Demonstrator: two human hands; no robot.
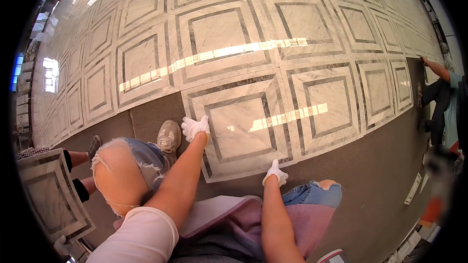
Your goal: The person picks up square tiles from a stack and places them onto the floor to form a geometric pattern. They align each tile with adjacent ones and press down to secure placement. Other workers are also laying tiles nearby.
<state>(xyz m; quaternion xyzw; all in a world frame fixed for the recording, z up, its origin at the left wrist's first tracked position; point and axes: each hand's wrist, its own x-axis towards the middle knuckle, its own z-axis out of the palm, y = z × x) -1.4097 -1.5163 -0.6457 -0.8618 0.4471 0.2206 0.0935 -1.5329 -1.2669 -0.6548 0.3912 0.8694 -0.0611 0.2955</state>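
A square marble tile (pixel 239 126), pale with dark inlaid frames, lies in front of me beside the laid tiles. My left hand (pixel 196 127), in a white knit glove, grips its left edge. My right hand (pixel 275 174), gloved the same, holds its near edge with the thumb on top; the other fingers are mostly hidden. The tile's far edge meets the row beyond, and a thin seam parts it from the matching tile (pixel 324 109) on its right. Window light reflects across both.
Polished tiles (pixel 222 44) stretch away ahead. Grey bare floor (pixel 380 165) runs along their near edge. At left, a person's gloved hand (pixel 62 246) is by an upright tile (pixel 51 190). Another person (pixel 441 97) crouches at far right, near a pale strip (pixel 413 188).
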